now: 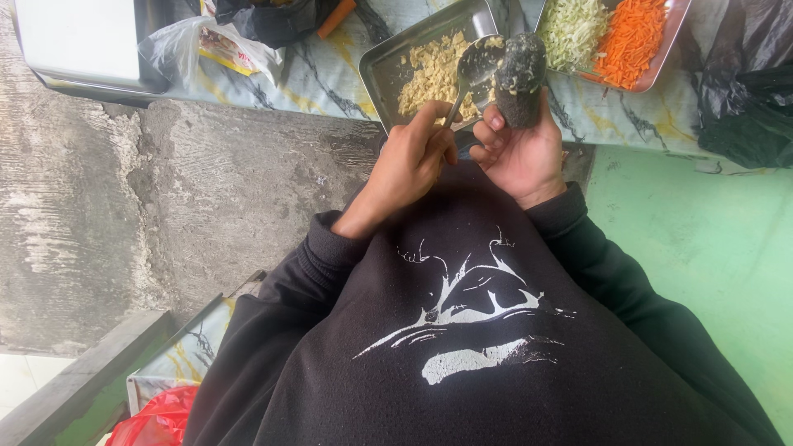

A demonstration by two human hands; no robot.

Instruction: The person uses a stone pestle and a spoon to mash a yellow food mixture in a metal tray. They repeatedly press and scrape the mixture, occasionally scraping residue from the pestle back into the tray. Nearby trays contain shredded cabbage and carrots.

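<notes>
Just beside the steel tray [382,70] of yellow crumbs, the left hand [410,161] clamps a spoon [475,66] against the dark roll [520,78] gripped by the right hand [520,153], its top looking nearly packed while plenty of filling remains in the tray

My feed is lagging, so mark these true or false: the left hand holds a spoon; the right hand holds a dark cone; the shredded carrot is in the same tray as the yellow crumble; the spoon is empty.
1. The left hand holds a spoon: true.
2. The right hand holds a dark cone: true.
3. Shredded carrot shares the yellow crumble's tray: false; it lies in a separate tray with shredded cabbage.
4. The spoon is empty: false; filling smears its bowl.
</notes>
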